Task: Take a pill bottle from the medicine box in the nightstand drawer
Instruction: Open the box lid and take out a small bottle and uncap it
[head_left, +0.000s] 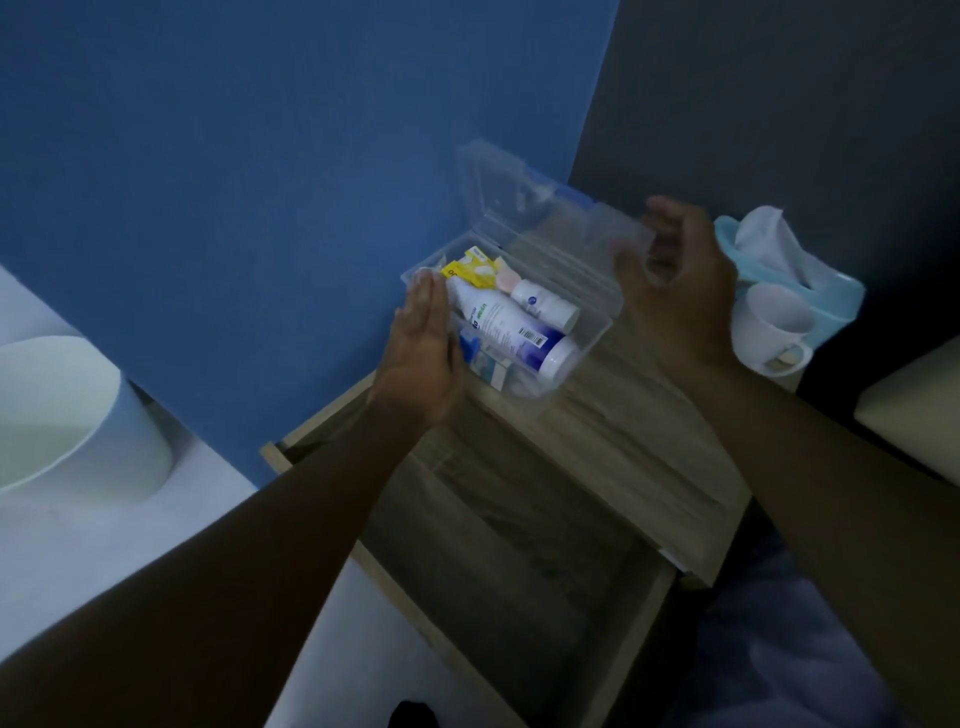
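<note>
Head view, medicine box (597, 332) open, bottle labels unreadably blurred, barcode (533, 336) visible

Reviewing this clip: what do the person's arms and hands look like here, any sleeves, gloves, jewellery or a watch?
Both forearms are bare up to the frame edge, with no sleeves in view. The left hand and right hand wear no gloves, and no watch or bracelet shows at either wrist. The dim, blurred picture cannot settle whether the fingers carry rings.

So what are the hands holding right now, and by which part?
The left hand steadies the clear medicine box at its side wall; the right hand holds its open lid's edge.
</note>
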